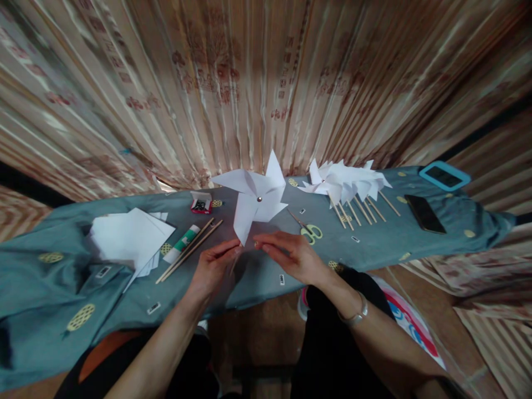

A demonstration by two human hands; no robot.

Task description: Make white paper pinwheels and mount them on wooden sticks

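Note:
A white paper pinwheel point(261, 194) with a round metal pin at its centre stands upright in front of me. The fingers of my left hand point(211, 269) are closed on it at the tip of its lowest blade; a thin stick shows faintly below them. Just to the right, my right hand point(293, 255) is pinched round a tiny brownish thing I cannot make out. Yellow-green scissors point(311, 233) lie beyond my right hand. Two wooden sticks point(191, 249) and a green-and-white glue stick point(182, 244) lie left of my left hand.
White paper sheets point(124, 238) are piled at left on the green cloth-covered table point(266, 277). A small red box point(201, 203) holds dark pins. Several finished pinwheels point(353, 185) lie at right, near a black phone point(424, 213) and a blue-framed object point(444, 175). A patterned curtain point(257, 83) hangs behind.

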